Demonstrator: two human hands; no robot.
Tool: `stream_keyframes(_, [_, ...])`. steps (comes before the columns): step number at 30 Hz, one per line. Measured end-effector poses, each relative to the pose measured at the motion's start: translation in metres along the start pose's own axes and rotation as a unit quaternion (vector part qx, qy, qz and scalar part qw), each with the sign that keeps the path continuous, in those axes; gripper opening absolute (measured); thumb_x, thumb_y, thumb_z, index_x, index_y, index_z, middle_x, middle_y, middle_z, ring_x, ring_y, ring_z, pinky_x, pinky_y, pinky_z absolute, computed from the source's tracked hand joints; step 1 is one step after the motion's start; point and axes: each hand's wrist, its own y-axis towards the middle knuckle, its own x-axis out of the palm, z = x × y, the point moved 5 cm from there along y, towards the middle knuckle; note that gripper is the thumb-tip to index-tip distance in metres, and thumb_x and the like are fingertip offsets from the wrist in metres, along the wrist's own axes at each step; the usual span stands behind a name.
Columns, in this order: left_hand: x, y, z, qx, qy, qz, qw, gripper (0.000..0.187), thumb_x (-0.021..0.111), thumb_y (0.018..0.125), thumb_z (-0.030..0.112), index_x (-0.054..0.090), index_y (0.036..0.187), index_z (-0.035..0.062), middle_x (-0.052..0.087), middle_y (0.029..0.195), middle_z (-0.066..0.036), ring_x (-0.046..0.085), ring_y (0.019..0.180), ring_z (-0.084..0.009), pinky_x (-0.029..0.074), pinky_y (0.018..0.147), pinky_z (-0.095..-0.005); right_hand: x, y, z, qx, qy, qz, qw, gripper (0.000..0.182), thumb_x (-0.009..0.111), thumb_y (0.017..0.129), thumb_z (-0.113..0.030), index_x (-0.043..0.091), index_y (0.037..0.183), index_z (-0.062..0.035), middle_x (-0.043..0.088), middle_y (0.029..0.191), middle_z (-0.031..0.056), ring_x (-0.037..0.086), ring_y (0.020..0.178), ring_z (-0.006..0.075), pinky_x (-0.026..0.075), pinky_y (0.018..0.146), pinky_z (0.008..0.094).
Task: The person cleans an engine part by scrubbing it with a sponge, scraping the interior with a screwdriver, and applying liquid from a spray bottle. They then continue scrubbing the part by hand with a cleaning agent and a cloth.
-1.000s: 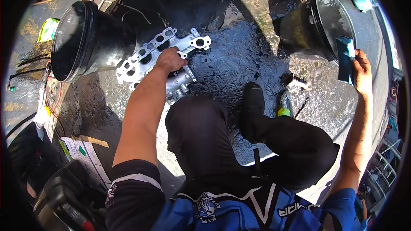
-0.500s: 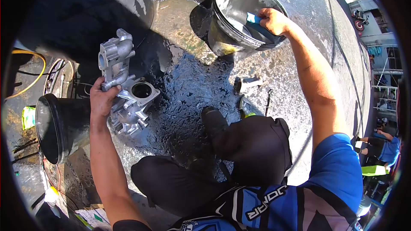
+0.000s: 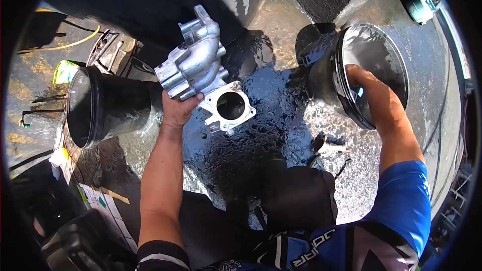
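Observation:
My left hand (image 3: 177, 109) grips a silver cast-metal intake manifold (image 3: 198, 65) from below, holding it tilted over the wet ground. The round bore of its square flange faces up. My right hand (image 3: 375, 93) reaches down inside a black bucket (image 3: 324, 78) at the right, its fingers closed and partly hidden. A bit of a flat blue object (image 3: 360, 92) shows at those fingers; its kind is not clear.
Another black bucket (image 3: 120, 103) lies on its side at the left. A small metal part (image 3: 332, 146) sits on the wet ground (image 3: 246, 145) near my knee. Large dark containers (image 3: 150, 15) stand at the back. A yellow hose (image 3: 75, 45) runs along the far left.
My view has turned, so the buckets and manifold sit differently in it. My right hand has gone deeper into the bucket with the blue object. The manifold has rotated in my left hand.

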Motion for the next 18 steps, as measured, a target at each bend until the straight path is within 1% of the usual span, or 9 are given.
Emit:
stream_keyframes(2, [-0.01, -0.01, 0.002, 0.046, 0.146, -0.021, 0.988, 0.054, 0.082, 0.077, 0.003, 0.064, 0.128, -0.0017, 0.07, 0.121, -0.008, 0.063, 0.112, -0.0196, 0.048, 0.102, -0.0352, 0.0, 0.011, -0.004, -0.005, -0.011, -0.006, 1.0, 0.029, 0.068, 0.083, -0.019, 0.076, 0.103, -0.0007, 0.074, 0.106, 0.0231, 0.072, 0.102, 0.0371, 0.058, 0.086, 0.0449])
stream_keyframes(4, [-0.019, -0.035, -0.023, -0.046, 0.021, 0.012, 0.999, 0.065, 0.084, 0.077, 0.007, 0.057, 0.135, 0.0006, 0.067, 0.127, -0.009, 0.062, 0.116, -0.0218, 0.049, 0.102, -0.0375, 0.001, 0.02, -0.005, -0.011, -0.021, -0.011, 1.0, 0.029, 0.068, 0.083, -0.019, 0.076, 0.103, -0.0007, 0.074, 0.105, 0.0228, 0.072, 0.101, 0.0369, 0.058, 0.086, 0.0448])
stream_keyframes(5, [-0.027, -0.043, -0.027, -0.005, 0.135, 0.001, 0.991, 0.064, 0.084, 0.076, 0.009, 0.058, 0.134, 0.0013, 0.066, 0.125, -0.01, 0.062, 0.116, -0.0232, 0.05, 0.101, -0.0375, 0.003, 0.022, -0.005, -0.012, -0.023, -0.011, 1.0, 0.029, 0.068, 0.083, -0.019, 0.076, 0.104, -0.0006, 0.074, 0.105, 0.0227, 0.072, 0.101, 0.0367, 0.058, 0.085, 0.0447])
stream_keyframes(7, [-0.028, -0.048, -0.012, 0.057, 0.159, 0.031, 0.985, 0.064, 0.089, 0.071, 0.012, 0.059, 0.127, 0.0037, 0.066, 0.122, -0.009, 0.063, 0.114, -0.0227, 0.05, 0.1, -0.0358, 0.01, 0.027, -0.005, -0.009, -0.024, -0.016, 1.0, 0.029, 0.067, 0.083, -0.019, 0.076, 0.104, -0.0006, 0.074, 0.105, 0.0224, 0.072, 0.1, 0.0365, 0.058, 0.085, 0.0446])
stream_keyframes(9, [-0.029, -0.051, -0.006, 0.08, 0.16, 0.051, 0.983, 0.064, 0.094, 0.065, 0.014, 0.061, 0.119, 0.0061, 0.065, 0.118, -0.009, 0.064, 0.113, -0.0222, 0.051, 0.099, -0.0342, 0.012, 0.028, -0.003, -0.009, -0.025, -0.017, 0.999, 0.029, 0.067, 0.083, -0.018, 0.075, 0.104, -0.0006, 0.074, 0.104, 0.0221, 0.072, 0.1, 0.0362, 0.058, 0.084, 0.0445])
stream_keyframes(10, [-0.036, -0.055, -0.018, 0.073, 0.235, 0.047, 0.968, 0.071, 0.096, 0.062, 0.015, 0.059, 0.122, 0.0058, 0.065, 0.119, -0.009, 0.064, 0.114, -0.0212, 0.051, 0.1, -0.0336, 0.013, 0.027, -0.002, -0.004, -0.027, -0.021, 0.999, 0.029, 0.067, 0.082, -0.018, 0.075, 0.105, -0.0006, 0.074, 0.104, 0.0219, 0.072, 0.099, 0.0361, 0.058, 0.084, 0.0445])
stream_keyframes(12, [-0.038, -0.06, -0.027, -0.004, 0.14, 0.049, 0.989, 0.085, 0.098, 0.062, 0.018, 0.049, 0.13, 0.0051, 0.064, 0.118, -0.008, 0.064, 0.11, -0.0197, 0.051, 0.101, -0.0334, 0.011, 0.025, -0.003, -0.006, -0.026, -0.019, 0.999, 0.029, 0.067, 0.082, -0.018, 0.075, 0.105, -0.0005, 0.073, 0.104, 0.0216, 0.072, 0.099, 0.0358, 0.058, 0.083, 0.0444])
stream_keyframes(14, [-0.039, -0.064, -0.033, -0.041, 0.06, 0.063, 0.995, 0.085, 0.098, 0.063, 0.018, 0.048, 0.131, 0.0052, 0.063, 0.118, -0.008, 0.064, 0.109, -0.0191, 0.051, 0.1, -0.0328, 0.013, 0.022, -0.003, -0.001, -0.024, -0.021, 0.999, 0.029, 0.067, 0.082, -0.017, 0.074, 0.105, -0.0005, 0.073, 0.103, 0.0213, 0.072, 0.098, 0.0356, 0.058, 0.083, 0.0443])
stream_keyframes(18, [-0.045, -0.06, -0.015, 0.062, 0.201, 0.068, 0.975, 0.079, 0.092, 0.067, 0.012, 0.049, 0.132, 0.0054, 0.063, 0.121, -0.008, 0.064, 0.111, -0.0199, 0.054, 0.097, -0.0342, 0.017, 0.019, -0.006, 0.005, -0.021, -0.02, 1.0, 0.03, 0.067, 0.082, -0.017, 0.074, 0.106, -0.0005, 0.073, 0.102, 0.0208, 0.072, 0.097, 0.035, 0.058, 0.082, 0.0441])
